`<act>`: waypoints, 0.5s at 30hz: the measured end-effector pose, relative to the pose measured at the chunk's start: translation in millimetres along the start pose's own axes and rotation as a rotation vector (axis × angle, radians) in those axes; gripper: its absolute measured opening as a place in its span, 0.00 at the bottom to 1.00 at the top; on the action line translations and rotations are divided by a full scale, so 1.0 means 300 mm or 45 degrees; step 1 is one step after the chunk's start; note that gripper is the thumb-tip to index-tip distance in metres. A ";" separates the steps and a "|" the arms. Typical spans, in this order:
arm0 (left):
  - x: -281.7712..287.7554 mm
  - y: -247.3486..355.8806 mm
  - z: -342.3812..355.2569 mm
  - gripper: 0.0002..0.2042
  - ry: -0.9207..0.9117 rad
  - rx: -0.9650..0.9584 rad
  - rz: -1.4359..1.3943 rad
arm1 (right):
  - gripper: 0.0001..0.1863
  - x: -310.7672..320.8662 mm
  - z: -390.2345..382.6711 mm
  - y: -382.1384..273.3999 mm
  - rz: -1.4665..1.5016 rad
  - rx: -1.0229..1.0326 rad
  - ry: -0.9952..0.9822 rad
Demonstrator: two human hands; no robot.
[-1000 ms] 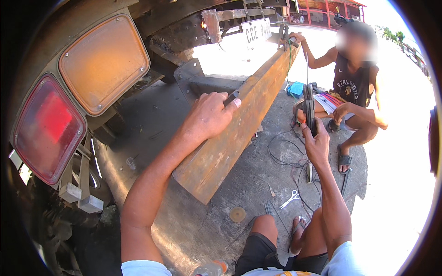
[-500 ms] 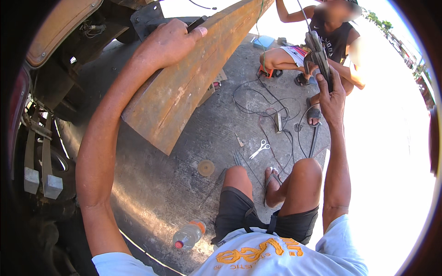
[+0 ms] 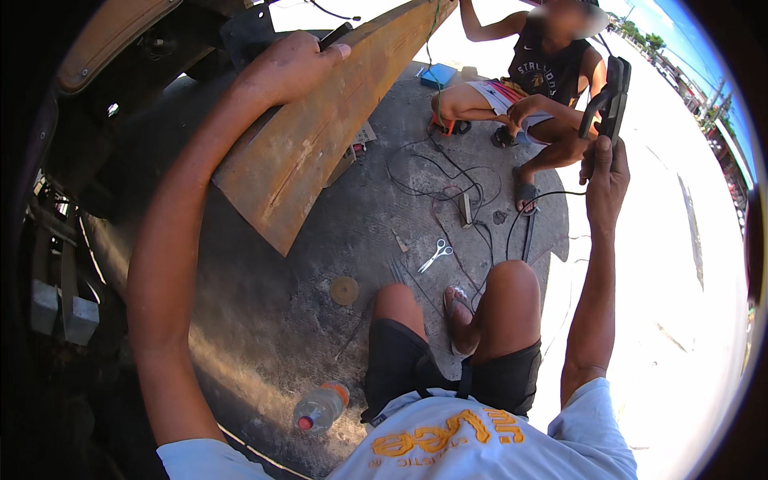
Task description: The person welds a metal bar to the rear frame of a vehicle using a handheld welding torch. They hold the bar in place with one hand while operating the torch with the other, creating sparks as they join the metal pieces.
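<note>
My left hand is closed over the upper edge of a long rusty steel beam, with a short dark bar sticking out between thumb and fingers. The beam slants up and away towards the far side, its near end tapering to a corner. On the right, my right hand is raised and closed round a black welding electrode holder, held upright. A thin rod shows at its top, and a black cable runs towards my wrist. My fingers partly hide the grip.
A person squats beyond the beam, one arm raised to its far end. On the concrete lie tangled cables, scissors, thin rods, a brown disc and a plastic bottle. Vehicle parts stand left.
My right hand has moved right and slightly down, turning the electrode holder more upright. My left hand keeps its grip at the beam. The other person's near arm has come down across the knees.
</note>
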State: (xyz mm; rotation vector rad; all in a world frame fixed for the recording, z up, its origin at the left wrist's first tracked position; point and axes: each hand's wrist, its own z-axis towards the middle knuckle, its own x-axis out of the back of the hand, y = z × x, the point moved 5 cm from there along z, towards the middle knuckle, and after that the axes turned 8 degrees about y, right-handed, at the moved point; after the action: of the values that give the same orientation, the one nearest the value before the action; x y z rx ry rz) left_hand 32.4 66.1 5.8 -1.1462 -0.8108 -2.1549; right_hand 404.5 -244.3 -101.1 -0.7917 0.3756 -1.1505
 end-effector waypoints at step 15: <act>0.072 0.103 -0.068 0.42 -0.106 0.287 0.118 | 0.22 -0.513 0.009 -0.037 0.321 0.000 -0.374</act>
State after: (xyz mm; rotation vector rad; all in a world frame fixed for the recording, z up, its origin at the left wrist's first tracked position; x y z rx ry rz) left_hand 33.4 26.9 22.8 -1.1389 -0.9898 -1.8962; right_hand 339.3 -104.6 -110.2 -0.8727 0.2223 -0.7858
